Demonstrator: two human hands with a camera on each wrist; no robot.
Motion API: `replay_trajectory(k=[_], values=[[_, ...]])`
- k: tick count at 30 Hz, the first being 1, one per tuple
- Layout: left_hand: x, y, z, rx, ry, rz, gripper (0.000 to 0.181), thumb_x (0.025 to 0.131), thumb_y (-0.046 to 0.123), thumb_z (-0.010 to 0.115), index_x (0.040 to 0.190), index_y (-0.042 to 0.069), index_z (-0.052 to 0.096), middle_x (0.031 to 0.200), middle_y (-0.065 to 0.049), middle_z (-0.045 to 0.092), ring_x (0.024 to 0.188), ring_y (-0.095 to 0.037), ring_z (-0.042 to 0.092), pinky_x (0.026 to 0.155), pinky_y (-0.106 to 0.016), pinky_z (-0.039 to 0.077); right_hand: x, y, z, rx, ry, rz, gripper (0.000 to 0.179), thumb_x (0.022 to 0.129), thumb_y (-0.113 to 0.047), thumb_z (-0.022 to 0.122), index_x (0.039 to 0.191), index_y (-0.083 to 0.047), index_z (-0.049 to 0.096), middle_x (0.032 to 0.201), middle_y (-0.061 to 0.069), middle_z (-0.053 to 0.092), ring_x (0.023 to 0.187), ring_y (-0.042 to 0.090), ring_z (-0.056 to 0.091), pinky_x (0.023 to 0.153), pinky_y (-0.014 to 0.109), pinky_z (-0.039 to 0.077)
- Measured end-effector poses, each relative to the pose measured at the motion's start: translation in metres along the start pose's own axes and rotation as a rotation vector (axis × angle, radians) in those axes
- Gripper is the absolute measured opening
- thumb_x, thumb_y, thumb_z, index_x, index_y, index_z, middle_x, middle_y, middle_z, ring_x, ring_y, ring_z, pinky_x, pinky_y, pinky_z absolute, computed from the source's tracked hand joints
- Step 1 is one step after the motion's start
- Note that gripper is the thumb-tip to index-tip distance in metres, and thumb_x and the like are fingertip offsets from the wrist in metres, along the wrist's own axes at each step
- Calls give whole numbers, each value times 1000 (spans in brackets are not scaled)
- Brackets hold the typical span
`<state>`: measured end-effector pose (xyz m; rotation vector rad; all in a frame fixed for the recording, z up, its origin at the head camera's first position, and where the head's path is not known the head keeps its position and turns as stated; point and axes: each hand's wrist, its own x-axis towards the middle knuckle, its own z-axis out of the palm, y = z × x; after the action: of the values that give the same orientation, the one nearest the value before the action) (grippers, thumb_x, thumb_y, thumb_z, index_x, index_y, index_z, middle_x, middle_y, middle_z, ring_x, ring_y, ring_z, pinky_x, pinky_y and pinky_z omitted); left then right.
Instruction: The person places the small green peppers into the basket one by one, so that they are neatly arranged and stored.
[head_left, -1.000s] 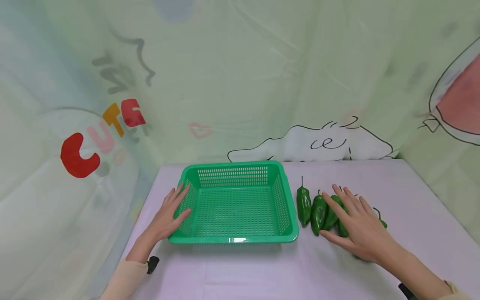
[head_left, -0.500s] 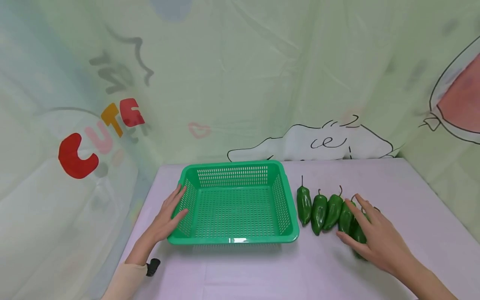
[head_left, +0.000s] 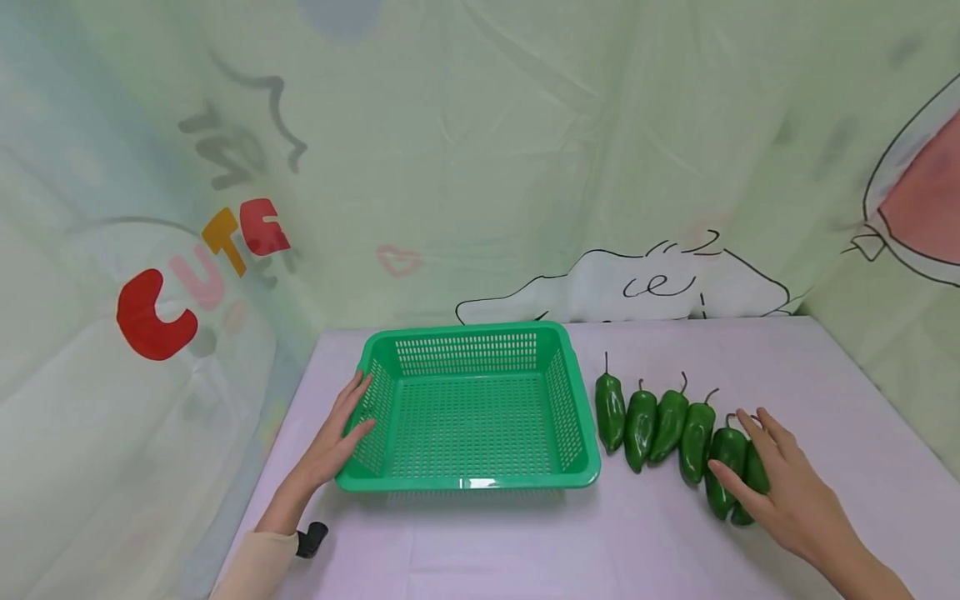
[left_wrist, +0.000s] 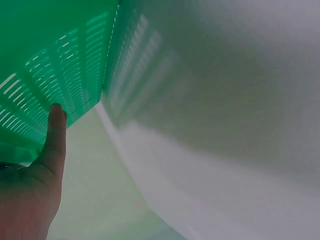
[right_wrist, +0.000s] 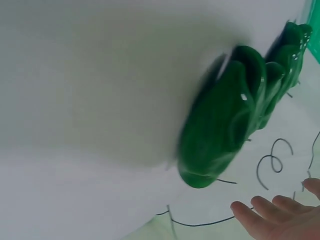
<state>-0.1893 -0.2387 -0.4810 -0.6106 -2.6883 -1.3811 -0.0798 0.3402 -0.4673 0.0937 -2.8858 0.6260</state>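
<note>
A green plastic basket (head_left: 525,481) with slotted walls and nothing in it stands on the table. My left hand (head_left: 326,446) lies along its left side with the fingers extended; in the left wrist view a finger (left_wrist: 56,135) reaches up against the slotted wall (left_wrist: 75,65). Several green peppers lie in a row right of the basket, from the leftmost pepper (head_left: 610,412) to the rightmost pepper (head_left: 756,475), which my right hand (head_left: 798,500) partly covers in the head view. That hand holds nothing, its fingers loosely spread. The right wrist view shows it apart from the nearest pepper (right_wrist: 215,130).
A pale lilac cloth covers the table (head_left: 495,550). Behind it hangs a light green printed curtain (head_left: 480,167), which also runs down the left and right sides. A small black object (head_left: 311,539) is at my left wrist.
My right hand has moved rightward and toward me along the row of peppers, uncovering most of them. The left hand stays at the basket, and basket and peppers have kept their places.
</note>
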Motion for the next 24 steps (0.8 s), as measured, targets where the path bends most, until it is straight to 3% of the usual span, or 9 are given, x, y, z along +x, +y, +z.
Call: replay_trajectory(k=[6,17,24], values=[[-1,-1,1,-14,14,-11,66,99,13,50,158,7,21,164,-16,10,148,-43,7,107,-72,12,-5,13,5,28,7,65,84,96,-39,60,156,0,16,155,36,10,124,66,29,72,79,33],[-3,-1,4,-8,39,-38,66,97,12,51,156,3,23,164,-18,6,148,-44,5,106,-74,12,-9,29,10,77,-20,161,83,98,-41,54,155,5,14,154,40,7,120,70,29,76,81,29],[-4,0,4,-21,42,-60,69,95,9,52,156,3,22,164,-17,4,149,-43,3,107,-73,12,-14,40,16,131,23,170,80,99,-36,52,152,11,14,148,46,11,128,69,18,86,81,23]])
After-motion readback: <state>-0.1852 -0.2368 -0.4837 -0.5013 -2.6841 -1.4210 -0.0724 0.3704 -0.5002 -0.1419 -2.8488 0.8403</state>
